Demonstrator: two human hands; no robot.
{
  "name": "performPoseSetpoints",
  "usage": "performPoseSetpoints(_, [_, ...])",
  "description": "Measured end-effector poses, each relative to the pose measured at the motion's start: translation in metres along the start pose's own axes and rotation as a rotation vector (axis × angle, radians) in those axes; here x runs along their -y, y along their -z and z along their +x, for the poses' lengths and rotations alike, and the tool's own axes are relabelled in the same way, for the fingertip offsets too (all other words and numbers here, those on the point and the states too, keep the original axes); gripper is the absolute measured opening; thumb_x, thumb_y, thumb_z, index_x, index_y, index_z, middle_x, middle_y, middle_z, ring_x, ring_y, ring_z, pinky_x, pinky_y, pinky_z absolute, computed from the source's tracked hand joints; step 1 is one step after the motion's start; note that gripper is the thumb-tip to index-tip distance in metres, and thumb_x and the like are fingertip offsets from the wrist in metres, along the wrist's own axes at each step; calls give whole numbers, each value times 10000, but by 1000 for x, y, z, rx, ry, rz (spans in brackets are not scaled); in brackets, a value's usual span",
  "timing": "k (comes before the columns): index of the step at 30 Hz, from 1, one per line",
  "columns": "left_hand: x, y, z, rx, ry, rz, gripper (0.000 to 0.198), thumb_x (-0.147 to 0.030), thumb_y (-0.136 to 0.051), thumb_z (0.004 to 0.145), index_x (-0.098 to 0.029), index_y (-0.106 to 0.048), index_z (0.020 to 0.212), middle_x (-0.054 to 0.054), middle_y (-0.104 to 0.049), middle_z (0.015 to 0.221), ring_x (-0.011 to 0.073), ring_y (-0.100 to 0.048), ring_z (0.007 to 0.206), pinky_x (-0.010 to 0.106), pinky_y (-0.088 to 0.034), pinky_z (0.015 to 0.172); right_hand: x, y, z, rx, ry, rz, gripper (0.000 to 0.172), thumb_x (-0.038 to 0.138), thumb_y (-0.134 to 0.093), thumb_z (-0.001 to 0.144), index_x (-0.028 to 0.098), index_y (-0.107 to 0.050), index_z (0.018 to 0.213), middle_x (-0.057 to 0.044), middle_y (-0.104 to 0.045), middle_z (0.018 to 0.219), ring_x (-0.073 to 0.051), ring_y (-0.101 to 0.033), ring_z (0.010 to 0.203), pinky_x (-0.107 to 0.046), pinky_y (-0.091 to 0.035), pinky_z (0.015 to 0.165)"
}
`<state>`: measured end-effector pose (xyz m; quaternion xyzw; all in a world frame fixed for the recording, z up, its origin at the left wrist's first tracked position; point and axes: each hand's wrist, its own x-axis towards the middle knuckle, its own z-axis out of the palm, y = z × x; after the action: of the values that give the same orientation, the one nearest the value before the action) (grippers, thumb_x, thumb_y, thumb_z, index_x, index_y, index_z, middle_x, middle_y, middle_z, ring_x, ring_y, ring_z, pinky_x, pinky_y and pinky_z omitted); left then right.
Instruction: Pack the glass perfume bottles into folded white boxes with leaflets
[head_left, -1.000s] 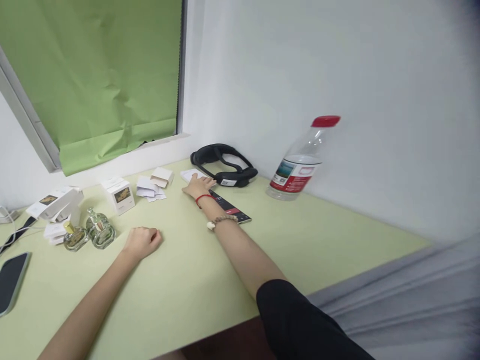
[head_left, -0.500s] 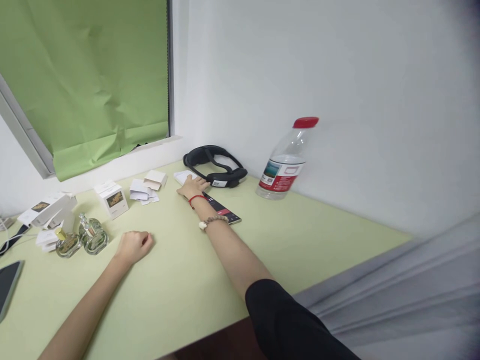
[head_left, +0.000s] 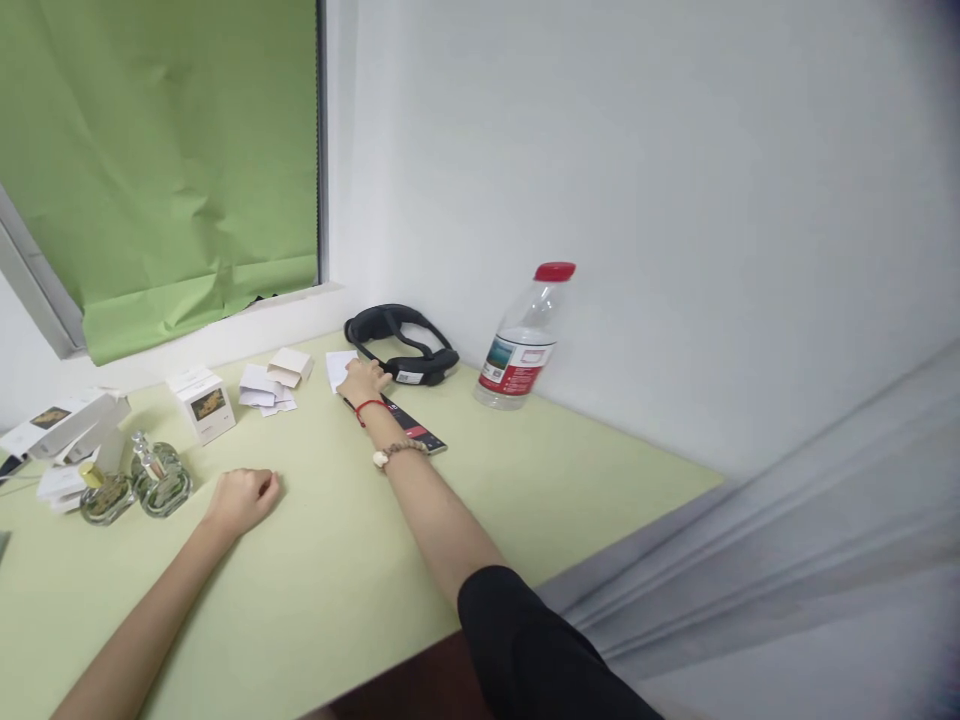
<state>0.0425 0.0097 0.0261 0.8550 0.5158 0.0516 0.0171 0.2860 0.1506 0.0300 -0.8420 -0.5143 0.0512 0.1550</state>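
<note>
My right hand (head_left: 363,380) reaches far across the pale green table (head_left: 525,480), fingers curled over a small white paper (head_left: 337,366) that lies beside a black headband-like device (head_left: 397,345). Under my right wrist lies a dark phone (head_left: 412,430) with a lit screen. My left hand (head_left: 244,497) rests on the table as a loose fist with nothing seen in it, a short way right of two glass perfume bottles (head_left: 135,485).
A clear water bottle with a red cap (head_left: 523,340) stands by the wall. Small white boxes (head_left: 201,402) and folded papers (head_left: 270,385) lie near the window with green paper (head_left: 165,160). More boxes (head_left: 60,425) sit at the far left. Grey fabric (head_left: 750,560) hangs off the table's right edge.
The view has swung to the right, so everything shifted left in frame. My right hand's fingers have curled over the white paper. My left hand has stayed put.
</note>
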Motion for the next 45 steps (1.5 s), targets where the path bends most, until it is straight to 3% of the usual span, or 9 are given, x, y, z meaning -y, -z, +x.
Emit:
performPoseSetpoints(4, [-1,0,-1,12,-1,12,410,-283,-331,955,-174,-590,657,68,-693,704,168,-605,645,281,-257,586,7,-2,-3,27,10,46,527,149,-612,815,134,-475,1323,-211,-417,1322,-257,-564,1069,-432,-247,1005])
performPoseSetpoints(10, [-1,-2,-1,-6,5,3,406,-290,-345,950,-173,-605,660,75,-699,712,169,-613,650,279,-287,588,16,-10,-7,15,67,95,405,105,-539,847,154,-551,1248,-191,-440,1304,-249,-571,1039,-418,-270,984])
performPoseSetpoints(15, [-3,-5,-1,5,11,18,411,-289,-350,953,-171,-640,687,76,-711,734,166,-631,671,263,-327,597,17,-14,-12,-46,91,100,372,80,-481,865,167,-588,1211,-191,-399,1349,-305,-393,1260,-407,-285,983])
performPoseSetpoints(19, [-6,-6,-4,25,9,33,398,-282,-365,950,-165,-667,719,85,-730,789,169,-649,690,263,-361,619,19,-17,-20,-45,122,92,348,56,-380,893,121,-635,1121,-223,-420,1335,-342,-385,1262,-449,-293,985])
performPoseSetpoints(22, [-9,-6,-5,31,10,17,374,-279,-385,941,-164,-675,734,89,-737,815,181,-666,717,271,-380,628,19,-26,-24,-45,191,90,404,59,-439,854,127,-576,1227,-216,-426,1351,-333,-385,1271,-457,-296,1015])
performPoseSetpoints(26, [-10,-8,-7,35,14,2,359,-292,-404,934,-166,-687,753,90,-740,827,198,-679,745,277,-403,633,15,-48,-20,-56,273,75,605,309,-522,871,134,-389,1434,-194,-233,1528,-436,-161,1398,-580,-235,1073])
performPoseSetpoints(30, [-11,-10,-9,37,5,-3,366,-299,-407,935,-163,-705,772,96,-735,807,202,-684,738,269,-414,623,11,-70,-14,-83,418,12,585,364,-429,907,182,-376,1461,-150,-159,1578,-447,8,1432,-696,-181,1050])
performPoseSetpoints(37, [-14,-13,-11,55,3,32,388,-308,-386,942,-159,-731,845,104,-741,835,204,-689,746,266,-422,596,14,-78,-25,-104,362,-85,456,374,-387,945,130,-578,1281,-232,-229,1531,-464,-89,1424,-675,-234,1024])
performPoseSetpoints(45, [-14,-13,-11,58,6,21,387,-305,-385,941,-158,-735,861,107,-741,841,205,-691,746,272,-440,604,29,-82,-40,-130,374,-128,523,371,-365,956,54,-505,1348,-259,-411,1406,-472,-267,1360,-631,-253,1034])
